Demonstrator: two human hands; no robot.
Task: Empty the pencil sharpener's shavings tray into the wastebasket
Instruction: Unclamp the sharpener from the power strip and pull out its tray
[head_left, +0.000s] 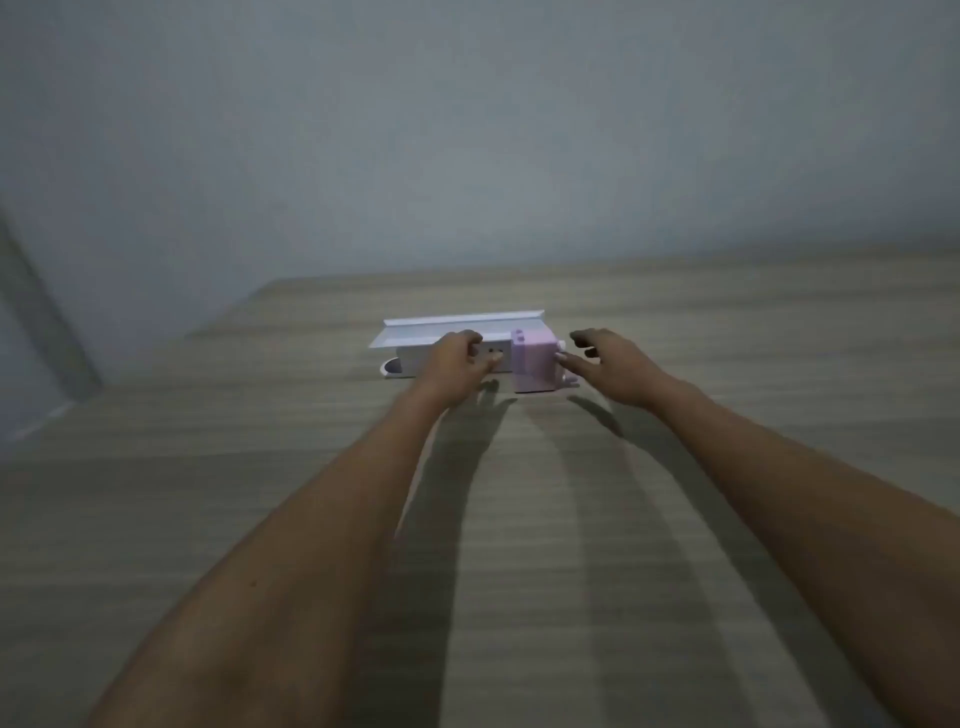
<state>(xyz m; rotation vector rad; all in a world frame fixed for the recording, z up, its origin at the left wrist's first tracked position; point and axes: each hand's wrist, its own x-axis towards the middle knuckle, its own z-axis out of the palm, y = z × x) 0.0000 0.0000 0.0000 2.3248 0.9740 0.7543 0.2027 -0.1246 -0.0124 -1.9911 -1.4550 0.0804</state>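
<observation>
The pink pencil sharpener (535, 364) stands far out on the counter (260, 493), just right of a white holder (457, 332). It looks like light, stiff, smooth plastic, likely to slide if pushed, so pinch its two flat sides. The right hand (608, 369) is spread, fingertips touching its right side. The left hand (457, 364) curls against the holder; its grip is unclear. No wastebasket shows.
</observation>
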